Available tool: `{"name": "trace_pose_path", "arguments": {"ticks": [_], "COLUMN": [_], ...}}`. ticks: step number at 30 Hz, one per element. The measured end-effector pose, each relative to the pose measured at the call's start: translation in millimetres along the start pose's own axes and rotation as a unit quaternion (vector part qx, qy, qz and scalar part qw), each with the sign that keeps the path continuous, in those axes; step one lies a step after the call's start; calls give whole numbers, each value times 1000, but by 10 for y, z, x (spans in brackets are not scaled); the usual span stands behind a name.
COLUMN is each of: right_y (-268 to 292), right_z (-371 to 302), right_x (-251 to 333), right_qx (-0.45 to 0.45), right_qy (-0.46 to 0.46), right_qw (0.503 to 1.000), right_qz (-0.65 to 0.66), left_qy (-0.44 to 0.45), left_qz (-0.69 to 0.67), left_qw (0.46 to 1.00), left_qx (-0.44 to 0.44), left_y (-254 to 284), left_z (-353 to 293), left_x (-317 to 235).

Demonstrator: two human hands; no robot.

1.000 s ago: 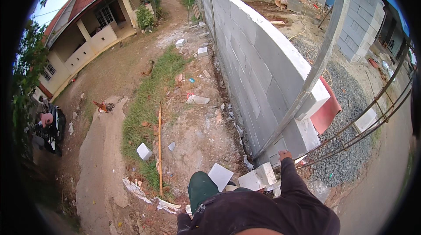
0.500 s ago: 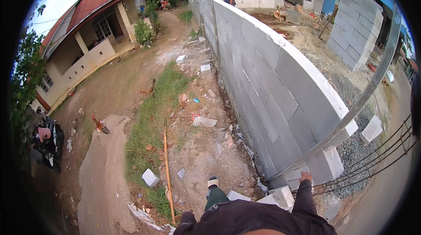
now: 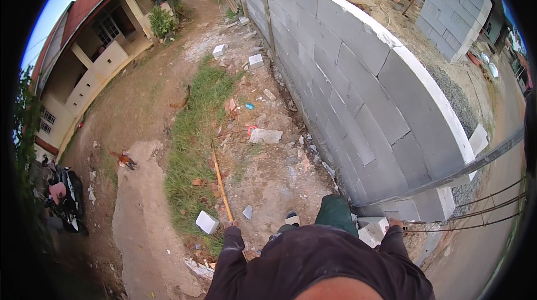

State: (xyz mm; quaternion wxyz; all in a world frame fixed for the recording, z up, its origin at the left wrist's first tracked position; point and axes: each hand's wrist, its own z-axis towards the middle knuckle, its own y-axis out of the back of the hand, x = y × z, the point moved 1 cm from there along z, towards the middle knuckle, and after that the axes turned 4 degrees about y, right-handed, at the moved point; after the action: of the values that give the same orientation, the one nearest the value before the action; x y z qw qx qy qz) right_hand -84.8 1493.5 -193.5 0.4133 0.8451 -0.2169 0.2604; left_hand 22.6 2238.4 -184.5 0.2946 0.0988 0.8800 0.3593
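Observation:
A grey block wall (image 3: pixel 358 93) runs away from me on the right, its top edge pale. Across its near end lies a long grey bar (image 3: pixel 447 179). My right hand (image 3: pixel 396 223) is low beside that end, fingers apart, close to thin steel rods (image 3: pixel 475 219) and a pale broken block (image 3: pixel 371 231) below the wall. I see nothing held in it. On the other side, my left hand (image 3: pixel 232 224) hangs in front of the lower part of a bamboo pole (image 3: pixel 220 179) on the ground. Its fingers are too small to make out, and contact with the pole cannot be told.
A loose white block (image 3: pixel 207 222) lies left of the pole, by the grass (image 3: pixel 193 149). Rubble and a pale slab (image 3: pixel 265 136) lie along the wall's foot. A chicken (image 3: pixel 123 160) is on the path; a motorcycle (image 3: pixel 68 196) stands far left.
My view has tilted downward and I have shifted. My left hand has come into view at my side. My right hand stays low by the wall's end. The person beyond the wall is now almost out of view.

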Motion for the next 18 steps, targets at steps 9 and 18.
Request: {"name": "trace_pose_path", "arguments": {"ticks": [9, 18], "right_y": [-112, 60], "right_z": [446, 967], "right_x": [-93, 269], "right_qx": [-141, -184], "right_qy": [-97, -176], "right_qw": [959, 909], "right_qz": [227, 329], "left_qy": [-139, -253], "left_qz": [256, 288], "left_qw": [950, 922], "left_qx": [112, 65], "left_y": [-450, -875], "left_z": [161, 649], "left_x": [-577, -1732]}}
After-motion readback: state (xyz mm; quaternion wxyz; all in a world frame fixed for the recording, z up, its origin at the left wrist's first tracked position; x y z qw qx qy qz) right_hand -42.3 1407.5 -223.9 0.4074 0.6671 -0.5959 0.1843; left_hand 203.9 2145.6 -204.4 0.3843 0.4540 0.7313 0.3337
